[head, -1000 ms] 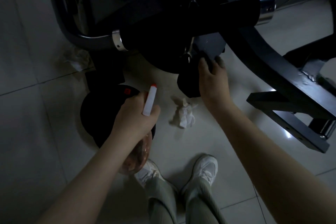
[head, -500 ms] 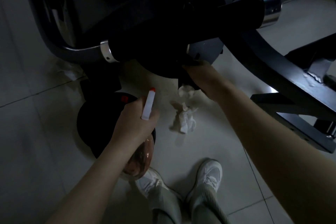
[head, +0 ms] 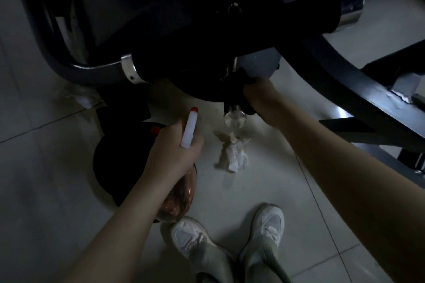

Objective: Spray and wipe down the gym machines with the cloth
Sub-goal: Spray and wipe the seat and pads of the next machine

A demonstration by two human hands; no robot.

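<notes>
Centre right, the right hand [head: 259, 101] is curled tightly round a dark cloth [head: 238, 80], pressing it under the black gym machine [head: 333, 71], probably to rub its chromed pin [head: 235, 117]. Lower left of it, the left hand [head: 172, 147] grips the spray bottle [head: 189, 130], nozzle up, seemingly kept ready. A crumpled tissue [head: 232, 156] lies on the floor tiles [head: 46, 167] between them.

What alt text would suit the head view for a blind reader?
The right hand holds a dark cloth against a black gym machine, while the left hand grips a spray bottle. A crumpled tissue lies on the tiled floor near white shoes.
</notes>
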